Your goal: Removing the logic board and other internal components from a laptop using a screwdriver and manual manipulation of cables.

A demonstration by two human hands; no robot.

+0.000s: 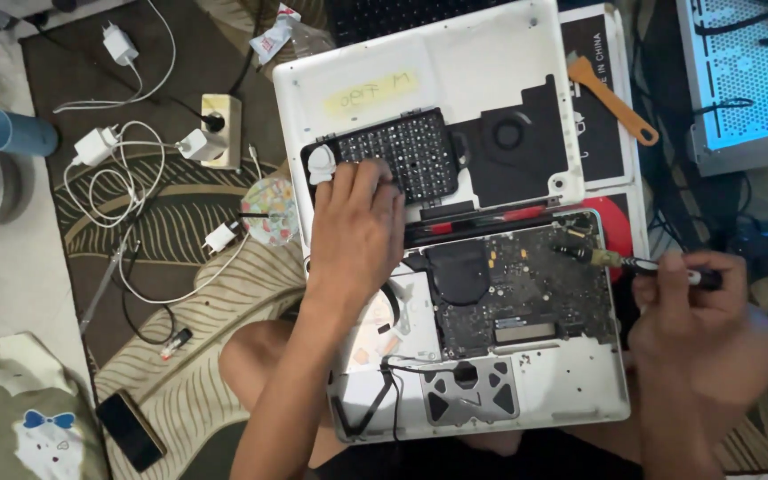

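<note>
An opened white laptop (571, 391) lies on my lap with its dark circuit board (526, 293) and fan exposed. Its removed white bottom cover (455, 62) rests above it, carrying a black tray of screwdriver bits (402, 147). My left hand (357, 231) reaches onto the lower left of that bit tray, fingers bent down over the bits. My right hand (695, 307) grips a black screwdriver (620, 260) whose tip points left at the board's upper right corner.
An orange plastic pry tool (613, 100) lies right of the cover. White chargers and cables (126, 169) and a power strip (221, 131) spread over the patterned mat at left. A dark phone (131, 431) lies lower left, a blue cup (15, 133) far left.
</note>
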